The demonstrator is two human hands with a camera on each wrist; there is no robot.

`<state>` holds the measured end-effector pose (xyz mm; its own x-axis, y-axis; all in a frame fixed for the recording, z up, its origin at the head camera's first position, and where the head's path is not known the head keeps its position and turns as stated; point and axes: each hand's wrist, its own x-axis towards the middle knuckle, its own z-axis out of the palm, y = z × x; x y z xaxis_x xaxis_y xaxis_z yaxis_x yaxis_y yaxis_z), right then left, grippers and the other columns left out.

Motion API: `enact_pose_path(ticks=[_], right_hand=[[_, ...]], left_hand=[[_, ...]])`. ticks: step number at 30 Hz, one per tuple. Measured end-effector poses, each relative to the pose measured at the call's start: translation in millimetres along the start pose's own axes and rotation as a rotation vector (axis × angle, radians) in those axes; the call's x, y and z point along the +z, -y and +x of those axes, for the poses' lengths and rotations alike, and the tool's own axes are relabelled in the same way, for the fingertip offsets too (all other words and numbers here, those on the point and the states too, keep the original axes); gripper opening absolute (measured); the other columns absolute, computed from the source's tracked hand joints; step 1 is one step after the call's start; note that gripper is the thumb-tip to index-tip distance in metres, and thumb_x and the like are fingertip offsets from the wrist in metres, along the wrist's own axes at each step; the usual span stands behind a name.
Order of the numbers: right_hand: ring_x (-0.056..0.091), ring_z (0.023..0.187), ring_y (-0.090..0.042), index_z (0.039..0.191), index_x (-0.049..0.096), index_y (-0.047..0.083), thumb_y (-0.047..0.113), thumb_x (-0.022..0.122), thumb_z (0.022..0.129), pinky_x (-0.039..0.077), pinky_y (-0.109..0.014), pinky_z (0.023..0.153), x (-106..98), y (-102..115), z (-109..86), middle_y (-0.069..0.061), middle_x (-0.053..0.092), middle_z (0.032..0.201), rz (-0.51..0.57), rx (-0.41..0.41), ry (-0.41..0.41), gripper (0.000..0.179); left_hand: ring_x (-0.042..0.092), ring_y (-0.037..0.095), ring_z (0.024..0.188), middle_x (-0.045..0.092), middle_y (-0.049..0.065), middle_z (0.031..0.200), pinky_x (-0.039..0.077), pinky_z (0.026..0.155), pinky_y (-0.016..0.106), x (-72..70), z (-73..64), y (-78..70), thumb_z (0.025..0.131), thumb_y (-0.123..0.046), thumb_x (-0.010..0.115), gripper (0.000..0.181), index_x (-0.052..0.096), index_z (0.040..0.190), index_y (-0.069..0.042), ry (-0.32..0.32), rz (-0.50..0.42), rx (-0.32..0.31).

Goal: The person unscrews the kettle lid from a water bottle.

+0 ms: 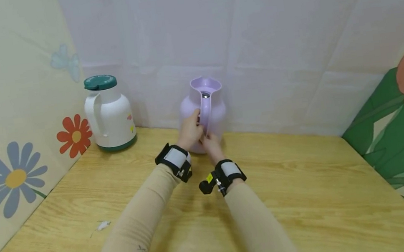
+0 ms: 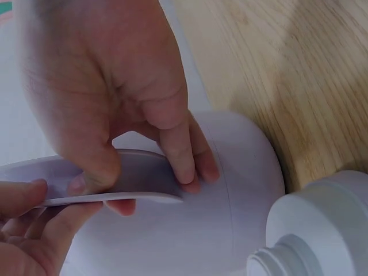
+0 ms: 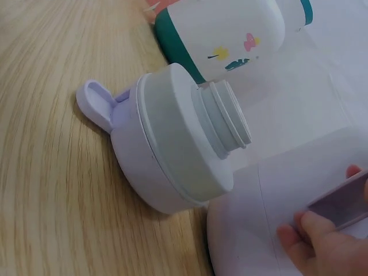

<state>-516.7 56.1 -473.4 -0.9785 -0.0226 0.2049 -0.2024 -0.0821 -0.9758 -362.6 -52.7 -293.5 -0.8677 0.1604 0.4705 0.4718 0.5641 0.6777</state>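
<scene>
A light purple thermos jug (image 1: pixel 186 107) stands upright against the back wall with its lid off and its handle (image 1: pixel 206 113) facing me. My left hand (image 1: pixel 190 131) grips the handle from the left. Lower down, my right hand (image 1: pixel 212 146) holds the same handle, with fingertips close to its bottom end. The two hands nearly meet, hiding part of the handle. A white and purple screw lid (image 3: pixel 184 132) rests on the table beside the jug, threaded neck upward. In the head view my left wrist mostly covers that lid.
A white thermos jug (image 1: pixel 115 115) with a green lid and base stands at the back left, by the flowered side wall. A small white scrap (image 1: pixel 103 225) lies on the wooden table (image 1: pixel 327 194). A white sheet (image 1: pixel 292 56) hangs directly behind the purple jug.
</scene>
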Motion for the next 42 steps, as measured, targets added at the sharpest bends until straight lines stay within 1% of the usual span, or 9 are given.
enact_pose_path(ticks=[4, 7, 11, 14, 19, 23, 28, 35, 42], right_hand=[[0.061, 0.104, -0.014, 0.126, 0.065, 0.005, 0.037, 0.057, 0.103, 0.051, -0.027, 0.091, 7.2, 8.5, -1.4, -0.004, 0.068, 0.117, 0.012, 0.025, 0.01, 0.04], [0.056, 0.109, -0.016, 0.132, 0.059, -0.001, 0.027, 0.05, 0.107, 0.047, -0.029, 0.097, 20.5, 65.5, -42.3, -0.007, 0.062, 0.123, -0.014, 0.098, -0.009, 0.038], [0.053, 0.11, -0.017, 0.136, 0.055, -0.003, 0.023, 0.048, 0.108, 0.045, -0.03, 0.1, 22.2, 78.4, -48.3, -0.008, 0.059, 0.123, 0.003, 0.139, -0.005, 0.039], [0.054, 0.099, -0.014, 0.121, 0.062, 0.005, 0.035, 0.056, 0.104, 0.048, -0.028, 0.091, 12.3, 28.3, -5.8, -0.003, 0.059, 0.107, 0.024, 0.132, 0.008, 0.035], [0.047, 0.076, -0.015, 0.094, 0.057, 0.011, 0.038, 0.058, 0.102, 0.041, -0.027, 0.07, 15.9, 45.6, -14.9, 0.0, 0.049, 0.081, -0.03, 0.121, 0.009, 0.029], [0.05, 0.085, -0.015, 0.106, 0.061, 0.009, 0.04, 0.056, 0.103, 0.045, -0.028, 0.079, 8.7, 33.7, -2.3, -0.001, 0.053, 0.092, -0.032, 0.12, 0.048, 0.031], [0.054, 0.097, -0.014, 0.123, 0.063, 0.006, 0.038, 0.058, 0.103, 0.05, -0.028, 0.089, 1.5, 25.3, 4.7, -0.003, 0.059, 0.109, -0.006, 0.13, 0.102, 0.038], [0.049, 0.128, -0.023, 0.139, 0.052, -0.001, 0.027, 0.051, 0.106, 0.041, -0.037, 0.112, 9.4, 83.8, -44.0, -0.012, 0.051, 0.141, -0.011, 0.217, 0.121, 0.044], [0.061, 0.071, -0.016, 0.103, 0.062, 0.009, 0.042, 0.066, 0.097, 0.054, -0.031, 0.063, -22.6, 53.3, -14.6, -0.005, 0.061, 0.081, -0.162, 0.064, 0.221, 0.034]], left_hand=[[0.063, 0.044, 0.116, 0.063, 0.034, 0.123, 0.051, 0.1, 0.047, -4.6, 3.8, 2.2, 0.086, 0.015, 0.05, 0.052, 0.048, 0.137, 0.009, 0.033, -0.024, -0.018], [0.061, 0.043, 0.12, 0.061, 0.033, 0.128, 0.05, 0.102, 0.047, -7.0, 6.7, 2.3, 0.087, 0.013, 0.05, 0.055, 0.046, 0.142, 0.006, 0.047, -0.024, -0.042], [0.066, 0.036, 0.114, 0.065, 0.027, 0.126, 0.054, 0.095, 0.041, 14.2, 35.2, 48.7, 0.085, 0.006, 0.054, 0.059, 0.049, 0.143, -0.002, 0.007, 0.022, -0.021], [0.067, 0.03, 0.111, 0.067, 0.024, 0.125, 0.055, 0.092, 0.034, 33.9, 60.1, 92.1, 0.082, 0.004, 0.054, 0.067, 0.047, 0.147, -0.006, -0.02, 0.029, 0.009], [0.062, 0.034, 0.123, 0.061, 0.026, 0.135, 0.05, 0.103, 0.037, 18.2, 47.9, 64.7, 0.088, 0.009, 0.053, 0.069, 0.041, 0.154, -0.008, 0.025, -0.032, -0.042], [0.058, 0.036, 0.128, 0.057, 0.028, 0.138, 0.047, 0.107, 0.041, 3.5, 34.6, 35.5, 0.092, 0.01, 0.052, 0.068, 0.037, 0.156, -0.007, 0.065, -0.055, -0.084], [0.061, 0.032, 0.123, 0.06, 0.025, 0.136, 0.05, 0.103, 0.035, 12.5, 43.6, 53.0, 0.092, 0.007, 0.055, 0.072, 0.035, 0.158, -0.016, 0.046, -0.03, -0.082], [0.068, 0.026, 0.106, 0.07, 0.017, 0.12, 0.055, 0.088, 0.032, 21.5, 49.3, 74.4, 0.097, -0.009, 0.063, 0.033, 0.062, 0.129, -0.004, 0.055, -0.041, -0.049], [0.07, 0.025, 0.087, 0.071, 0.017, 0.105, 0.058, 0.077, 0.031, -13.4, 23.1, 41.2, 0.101, -0.009, 0.054, 0.025, 0.066, 0.12, 0.004, 0.1, -0.156, -0.173]])
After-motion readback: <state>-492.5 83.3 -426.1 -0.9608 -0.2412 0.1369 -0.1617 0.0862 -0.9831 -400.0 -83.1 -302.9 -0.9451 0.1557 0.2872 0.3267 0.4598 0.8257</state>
